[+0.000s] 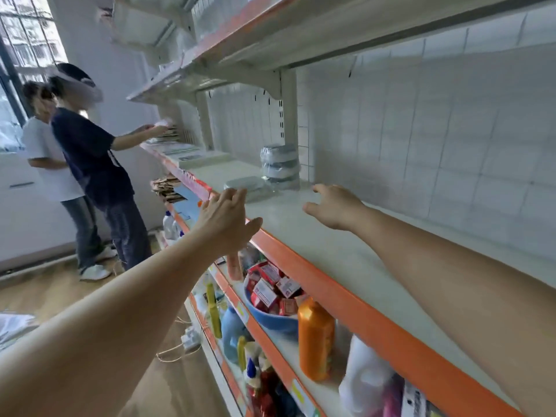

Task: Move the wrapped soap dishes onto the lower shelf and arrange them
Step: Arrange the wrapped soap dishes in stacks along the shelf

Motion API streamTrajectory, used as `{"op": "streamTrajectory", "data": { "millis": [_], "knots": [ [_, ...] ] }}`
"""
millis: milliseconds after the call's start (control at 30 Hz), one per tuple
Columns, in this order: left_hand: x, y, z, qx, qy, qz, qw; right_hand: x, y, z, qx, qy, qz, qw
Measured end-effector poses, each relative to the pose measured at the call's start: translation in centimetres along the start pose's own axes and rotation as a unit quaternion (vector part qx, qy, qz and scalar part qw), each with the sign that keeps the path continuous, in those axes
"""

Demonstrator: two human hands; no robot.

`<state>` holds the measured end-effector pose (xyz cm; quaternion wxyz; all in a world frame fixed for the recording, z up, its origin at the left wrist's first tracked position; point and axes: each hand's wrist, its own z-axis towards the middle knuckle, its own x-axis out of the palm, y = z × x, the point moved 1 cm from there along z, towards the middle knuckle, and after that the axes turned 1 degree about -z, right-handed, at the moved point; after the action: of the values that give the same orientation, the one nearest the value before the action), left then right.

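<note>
A stack of grey soap dishes in clear wrap (279, 165) stands against the tiled back wall on the white shelf with the orange front edge (346, 293). One more wrapped dish (245, 186) lies flat in front of the stack, to its left. My left hand (225, 219) hovers with straight fingers just short of the flat dish, over the shelf's front edge. My right hand (334, 206) reaches over the shelf with relaxed fingers, a little right of the stack and apart from it. Both hands hold nothing.
The shelf below carries a blue basin of red boxes (270, 296), an orange bottle (316, 338), a white jug (364, 377) and several other bottles. Two people (87, 164) stand at the shelving's far left end. An upper shelf (270, 46) overhangs. A power strip (191, 338) lies on the wooden floor.
</note>
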<state>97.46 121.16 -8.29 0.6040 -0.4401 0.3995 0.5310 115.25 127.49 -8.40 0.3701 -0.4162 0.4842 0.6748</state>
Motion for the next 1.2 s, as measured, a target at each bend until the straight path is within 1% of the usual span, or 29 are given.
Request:
{"op": "streamTrajectory", "data": {
  "millis": [200,367,533,633,767,833,900,1000,1067,1200],
  "knots": [
    [2.5,5.2,10.8,-0.018,0.011,-0.023,1.0,2.1,1.8,10.6,0.004,0.009,-0.007,1.0],
    [5.6,6.9,19.3,0.018,0.02,-0.047,0.999,4.1,2.0,17.3,0.028,-0.01,0.012,0.999],
    [8.3,9.0,27.7,0.076,0.033,-0.066,0.994,5.2,2.9,25.3,0.09,-0.067,0.013,0.994],
    [8.9,10.6,32.2,0.11,0.053,-0.093,0.988,4.9,4.1,30.0,0.132,-0.106,0.035,0.985],
    [9.8,12.2,37.4,0.131,0.088,-0.114,0.981,4.9,5.4,35.0,0.188,-0.126,0.046,0.973],
    [10.5,12.5,39.1,0.148,0.109,-0.119,0.976,5.4,5.8,36.7,0.217,-0.131,0.04,0.967],
    [11.0,12.5,40.0,0.174,0.122,-0.122,0.969,6.3,5.9,37.7,0.242,-0.115,0.029,0.963],
    [11.7,12.4,41.1,0.204,0.14,-0.139,0.959,7.4,5.9,38.7,0.251,-0.113,0.007,0.961],
    [12.3,12.2,41.8,0.214,0.147,-0.166,0.951,7.0,6.0,38.7,0.246,-0.133,0.004,0.96],
    [13.2,10.9,42.7,0.22,0.147,-0.215,0.94,4.0,5.6,37.3,0.244,-0.199,0.049,0.948]
  ]
}}
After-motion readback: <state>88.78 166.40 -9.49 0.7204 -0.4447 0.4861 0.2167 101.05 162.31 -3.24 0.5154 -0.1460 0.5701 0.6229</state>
